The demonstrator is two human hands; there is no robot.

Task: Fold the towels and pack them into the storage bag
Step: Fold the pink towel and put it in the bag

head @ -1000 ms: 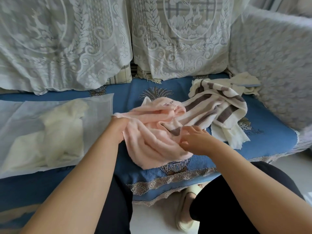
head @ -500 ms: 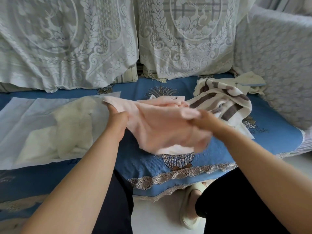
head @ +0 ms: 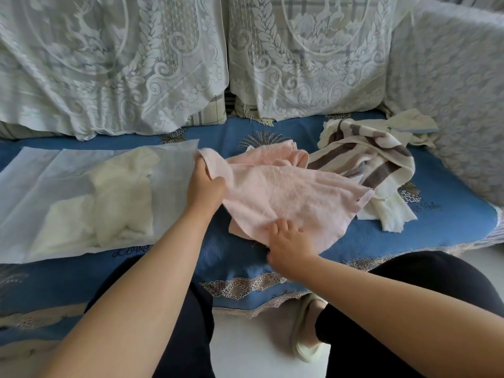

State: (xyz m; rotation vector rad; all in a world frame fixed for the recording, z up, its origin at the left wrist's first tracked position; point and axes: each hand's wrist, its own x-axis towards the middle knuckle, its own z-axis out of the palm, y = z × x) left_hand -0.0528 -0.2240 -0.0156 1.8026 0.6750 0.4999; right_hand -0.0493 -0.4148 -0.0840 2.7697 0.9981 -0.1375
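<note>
A pink towel (head: 289, 195) lies half spread on the blue sofa seat (head: 436, 236) in the middle. My left hand (head: 206, 186) grips its far left corner, lifted a little. My right hand (head: 286, 240) holds the towel's near edge, fingers on top and thumb hidden under the cloth. A translucent white storage bag (head: 41, 181) lies flat at the left with a cream towel (head: 117, 205) inside. A brown-and-cream striped towel (head: 365, 159) is crumpled at the right, touching the pink one.
Lace-covered cushions (head: 136, 64) line the sofa back and a lace-covered armrest (head: 450, 91) stands at the right. A small cream cloth (head: 409, 124) lies behind the striped towel. My knees and a slipper (head: 305, 331) are below the seat's front edge.
The pink towel has gone from a bunched heap to a spread sheet. My right hand moved from its right end down to the near edge; my left hand kept its corner.
</note>
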